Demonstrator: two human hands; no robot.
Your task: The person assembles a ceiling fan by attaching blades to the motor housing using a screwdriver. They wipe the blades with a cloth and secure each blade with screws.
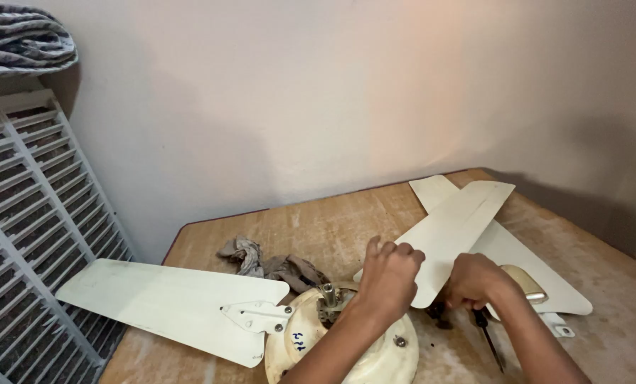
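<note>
A cream ceiling fan motor housing (346, 348) lies on a worn wooden table (318, 213), with one cream blade (161, 302) bolted to it and pointing left. My left hand (389, 274) grips the near end of a second cream blade (456, 227), which slants up to the right. My right hand (474, 279) is closed just right of that blade's end, holding a dark-handled screwdriver (490, 340) whose shaft points down toward the table's near edge. A third blade (524, 259) lies flat under the held one.
A crumpled grey-brown rag (268, 264) lies behind the motor. A white slatted grille (26, 227) leans against the wall at left, with striped cloth (19, 35) above it. The wall stands close behind the table. Bare tabletop shows at far right.
</note>
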